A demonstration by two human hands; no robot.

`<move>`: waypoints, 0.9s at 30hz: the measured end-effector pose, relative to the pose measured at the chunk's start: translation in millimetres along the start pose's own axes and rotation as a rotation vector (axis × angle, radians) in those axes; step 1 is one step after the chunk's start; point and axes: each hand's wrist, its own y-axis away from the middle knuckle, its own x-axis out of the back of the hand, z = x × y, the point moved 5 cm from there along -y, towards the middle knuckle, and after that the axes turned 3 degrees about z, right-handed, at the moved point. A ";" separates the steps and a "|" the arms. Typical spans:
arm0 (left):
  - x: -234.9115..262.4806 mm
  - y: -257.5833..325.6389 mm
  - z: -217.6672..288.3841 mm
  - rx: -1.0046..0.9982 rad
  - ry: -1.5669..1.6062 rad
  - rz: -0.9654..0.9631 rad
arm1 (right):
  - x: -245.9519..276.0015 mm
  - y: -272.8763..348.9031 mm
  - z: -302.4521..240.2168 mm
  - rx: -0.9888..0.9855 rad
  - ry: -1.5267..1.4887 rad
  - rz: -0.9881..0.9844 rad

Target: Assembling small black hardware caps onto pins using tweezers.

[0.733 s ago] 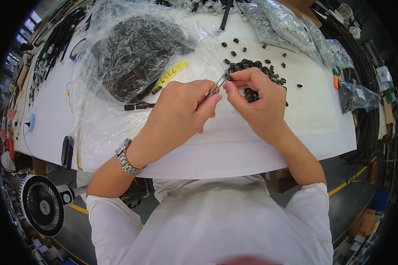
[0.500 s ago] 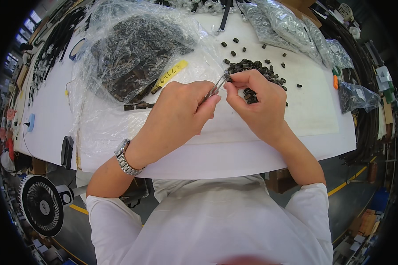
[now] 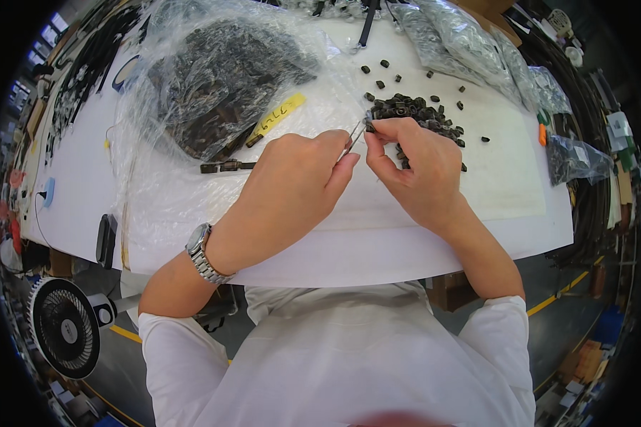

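Head view | left hand [image 3: 295, 178] – fingers clamped on tweezers [image 3: 354, 137] | right hand [image 3: 413, 167] – fingers pinched on small black part [image 3: 369, 127] | beside black parts pile [image 3: 413, 112] on white surface [image 3: 506, 178]

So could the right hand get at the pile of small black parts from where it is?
Probably yes: the right hand sits at the edge of the pile of small black parts, with nothing lying between them.

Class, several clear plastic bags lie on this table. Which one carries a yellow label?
The large bag of dark parts left of the hands: its yellow label sets it apart.
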 end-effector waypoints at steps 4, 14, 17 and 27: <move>0.5 -1.6 2.1 0.010 -0.009 -0.032 | -1.8 2.7 11.8 -0.249 -0.187 -0.006; 3.7 1.4 2.2 -0.033 -0.002 0.018 | -4.3 6.5 15.6 -0.567 -0.471 -0.060; 2.6 2.2 0.6 -0.044 -0.012 0.029 | -5.1 7.8 13.1 -0.587 -0.454 -0.109; 2.4 2.8 5.7 -0.034 -0.111 0.046 | -1.3 4.1 3.0 -0.381 -0.269 -0.078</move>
